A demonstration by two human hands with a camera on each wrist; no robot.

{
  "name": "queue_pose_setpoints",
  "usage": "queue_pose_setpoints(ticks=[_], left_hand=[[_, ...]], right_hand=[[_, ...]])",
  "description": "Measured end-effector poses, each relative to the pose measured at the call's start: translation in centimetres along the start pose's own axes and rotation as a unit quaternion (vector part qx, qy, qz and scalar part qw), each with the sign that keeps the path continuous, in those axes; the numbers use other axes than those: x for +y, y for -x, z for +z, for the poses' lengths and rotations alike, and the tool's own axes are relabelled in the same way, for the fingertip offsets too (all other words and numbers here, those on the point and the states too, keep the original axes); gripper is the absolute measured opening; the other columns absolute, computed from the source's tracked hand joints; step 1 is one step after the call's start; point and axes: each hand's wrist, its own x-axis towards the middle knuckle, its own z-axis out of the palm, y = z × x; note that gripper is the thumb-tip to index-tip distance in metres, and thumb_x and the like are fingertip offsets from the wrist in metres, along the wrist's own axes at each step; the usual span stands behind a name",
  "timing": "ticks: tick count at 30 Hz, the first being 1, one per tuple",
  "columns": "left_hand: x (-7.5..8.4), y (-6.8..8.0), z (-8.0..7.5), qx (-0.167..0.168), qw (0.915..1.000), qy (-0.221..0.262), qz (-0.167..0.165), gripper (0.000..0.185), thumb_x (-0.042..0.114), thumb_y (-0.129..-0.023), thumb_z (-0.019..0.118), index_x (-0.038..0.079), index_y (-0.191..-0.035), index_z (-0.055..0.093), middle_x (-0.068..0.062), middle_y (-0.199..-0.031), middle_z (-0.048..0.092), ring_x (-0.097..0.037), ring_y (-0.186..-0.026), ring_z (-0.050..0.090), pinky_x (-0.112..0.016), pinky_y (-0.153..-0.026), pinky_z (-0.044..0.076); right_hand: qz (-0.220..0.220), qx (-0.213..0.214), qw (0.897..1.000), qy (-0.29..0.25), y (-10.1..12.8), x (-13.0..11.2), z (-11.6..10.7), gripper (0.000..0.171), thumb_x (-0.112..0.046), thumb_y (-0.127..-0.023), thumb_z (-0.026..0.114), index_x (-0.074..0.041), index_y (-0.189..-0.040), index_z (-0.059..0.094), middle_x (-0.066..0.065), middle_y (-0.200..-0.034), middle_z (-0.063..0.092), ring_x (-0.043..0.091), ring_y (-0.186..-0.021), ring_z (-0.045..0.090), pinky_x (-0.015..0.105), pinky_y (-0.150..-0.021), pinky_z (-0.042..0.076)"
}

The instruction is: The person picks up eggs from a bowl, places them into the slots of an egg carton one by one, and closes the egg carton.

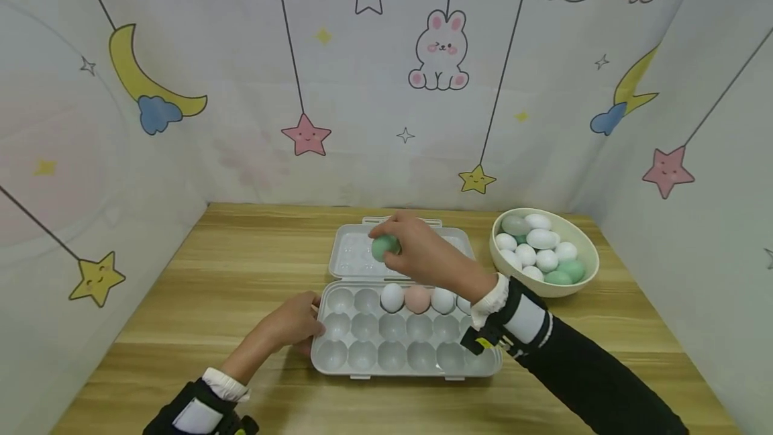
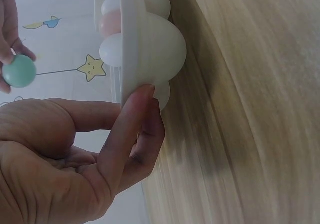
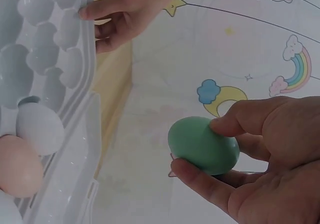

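- The right hand (image 1: 423, 254) pinches a green egg (image 1: 384, 247) in the air above the open lid (image 1: 353, 254) of the egg tray (image 1: 362, 348).
- The left hand (image 1: 296, 324) presses its fingers on the tray's left edge, holding nothing.
- The tray's far row has white eggs and one pink egg (image 1: 417, 299).
- The bowl (image 1: 586, 267) near the table's (image 1: 241, 267) far right corner contains white and green eggs.

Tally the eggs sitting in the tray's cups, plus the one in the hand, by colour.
White eggs: 3 (the third is half hidden by the wrist)
Pink egg: 1
Green egg, in the right hand: 1
Total: 5
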Motion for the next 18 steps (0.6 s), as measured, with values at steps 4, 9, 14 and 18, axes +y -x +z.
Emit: queue_pose_setpoints(ticks=[4, 9, 14, 18], left_hand=[[0.1, 0.1, -0.1, 0.001, 1.0000, 0.002, -0.001, 0.039, -0.013, -0.086, 0.065, -0.016, -0.123, 0.052, -0.018, -0.096, 0.064, -0.026, -0.077, 0.069, -0.039, -0.057, 0.065], [0.2, 0.2, -0.2, -0.003, 1.0000, 0.005, 0.002, 0.039, -0.013, -0.086, 0.065, -0.017, -0.123, 0.051, -0.019, -0.096, 0.064, -0.027, -0.076, 0.069, -0.040, -0.057, 0.065], [0.0, 0.1, -0.2, -0.004, 0.9999, 0.009, 0.004, 0.039, -0.013, -0.087, 0.064, -0.016, -0.123, 0.052, -0.018, -0.095, 0.064, -0.026, -0.076, 0.070, -0.039, -0.057, 0.065], [-0.2, 0.1, -0.1, -0.004, 0.9999, 0.013, 0.010, 0.037, -0.013, -0.086, 0.064, -0.016, -0.121, 0.053, -0.018, -0.095, 0.065, -0.026, -0.076, 0.070, -0.040, -0.056, 0.065]], right_hand=[[0.010, -0.038, 0.999, -0.011, -0.5, 0.6, 1.9, 0.034, -0.001, -0.092, 0.068, -0.003, -0.126, 0.070, 0.012, -0.119, 0.060, 0.019, -0.094, 0.058, 0.025, -0.077, 0.056], [0.026, -0.083, 0.996, -0.005, -1.2, 1.3, 4.3, 0.036, -0.005, -0.092, 0.073, -0.002, -0.128, 0.067, 0.009, -0.115, 0.064, 0.017, -0.092, 0.058, 0.026, -0.077, 0.056], [0.037, -0.113, 0.993, 0.011, -2.0, 1.9, 6.5, 0.033, -0.010, -0.092, 0.076, 0.001, -0.123, 0.069, 0.006, -0.110, 0.066, 0.015, -0.092, 0.058, 0.023, -0.079, 0.055], [0.043, -0.123, 0.991, 0.023, -2.5, 2.4, 7.7, 0.027, -0.010, -0.091, 0.078, -0.001, -0.115, 0.071, 0.004, -0.102, 0.066, 0.014, -0.088, 0.056, 0.023, -0.075, 0.052]])
